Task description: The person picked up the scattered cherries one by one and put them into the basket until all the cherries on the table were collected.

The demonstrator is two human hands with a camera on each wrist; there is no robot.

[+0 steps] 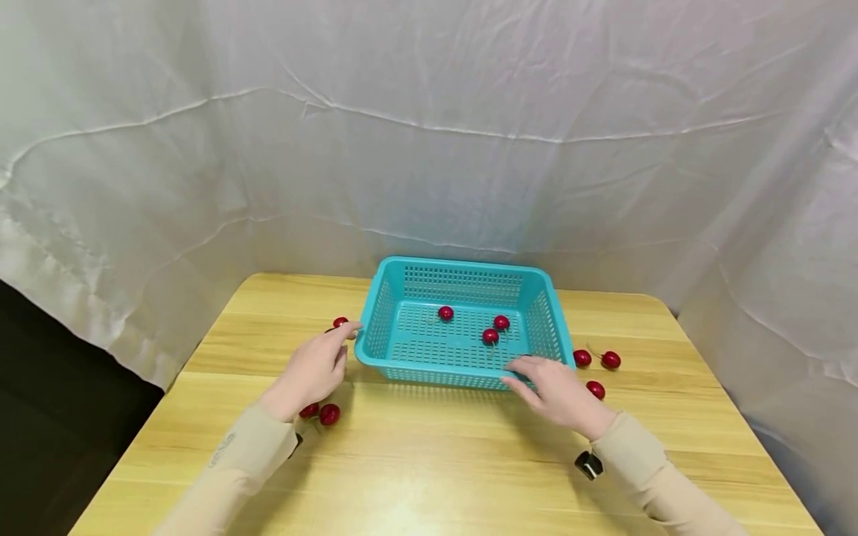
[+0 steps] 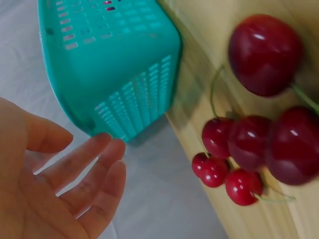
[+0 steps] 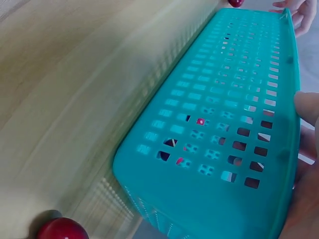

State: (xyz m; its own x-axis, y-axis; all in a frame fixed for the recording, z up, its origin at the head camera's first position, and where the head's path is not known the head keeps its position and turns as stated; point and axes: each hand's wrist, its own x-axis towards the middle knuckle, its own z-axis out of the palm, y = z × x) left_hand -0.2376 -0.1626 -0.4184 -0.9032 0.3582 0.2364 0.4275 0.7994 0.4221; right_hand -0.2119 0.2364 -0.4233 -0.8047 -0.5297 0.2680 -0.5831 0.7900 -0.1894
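A turquoise perforated plastic basket sits toward the back of the table. Inside lie three red cherries, two close together and one farther left. My left hand is beside the basket's left end; in the left wrist view its fingers are loosely extended, tips right at the rim. My right hand pinches the front rim near the right corner, thumb outside and fingers over the inner side, partly hidden by the rim.
Left of the basket, several stemmed cherries lie on the wooden table, some partly behind my left hand. More cherries lie off the basket's right end. Pale cloth hangs behind the table and along both sides.
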